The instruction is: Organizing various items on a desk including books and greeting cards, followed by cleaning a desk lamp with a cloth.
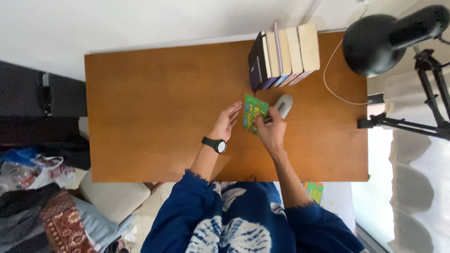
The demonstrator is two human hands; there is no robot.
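Here we held a small green printed card (254,114) in our right hand (272,131), left hand (227,122) open beside it, on the brown wooden desk (154,112), near a row of upright books (284,55).

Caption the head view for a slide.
Right hand holds a green book on the wooden desk; left hand open beside it.

A brown wooden desk (154,107) stands against a white wall (140,23), daylight through pale curtains (412,187) at right.

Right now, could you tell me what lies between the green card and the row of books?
In the head view, only bare wooden table shows between the green card and the row of books; the grey object sits off to the side.
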